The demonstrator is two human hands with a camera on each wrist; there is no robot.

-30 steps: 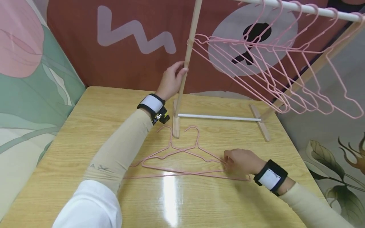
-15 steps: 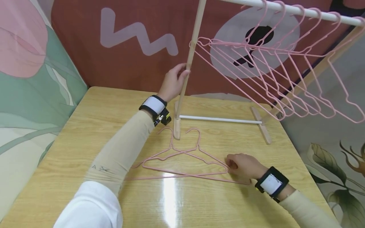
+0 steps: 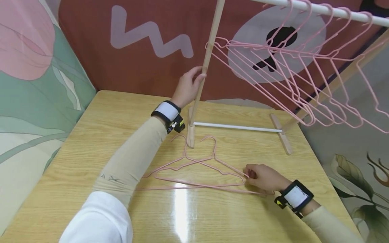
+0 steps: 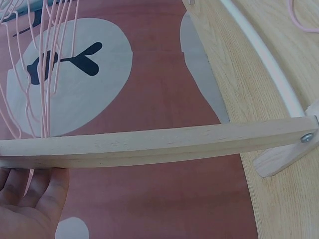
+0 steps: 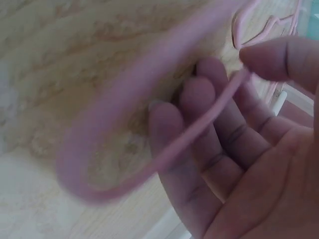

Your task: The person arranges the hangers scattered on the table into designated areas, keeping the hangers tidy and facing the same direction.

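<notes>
1. On the near part of the wooden counter (image 3: pixel 91 135) lie two pink wire hangers (image 3: pixel 194 172), flat and overlapping, their hooks pointing toward the far side.
2. The right hand (image 3: pixel 264 177) rests at the right end of these two hangers; in the right wrist view a pink wire runs across the curled fingers (image 5: pixel 199 114) with the thumb above it, so the hand pinches the corner of a hanger.
3. I cannot tell which of the two hangers on the counter that wire belongs to.
4. At the far middle of the counter stands a wooden rack (image 3: pixel 209 50) with one white top rail (image 3: pixel 319 8), one white lower bar (image 3: pixel 237 127) and two wooden feet.
5. The left hand (image 3: pixel 188 87) grips the rack's left upright post, fingers wrapped round it; the left wrist view shows the post (image 4: pixel 149 144) lying across the fingertips.
6. On the top rail hang pink wire hangers (image 3: pixel 304 74), about seven, crowded and overlapping, so the exact count is uncertain.
7. Each wrist carries one black-and-white band.
8. One patterned backdrop in red, with a white zigzag, stands behind the counter.
</notes>
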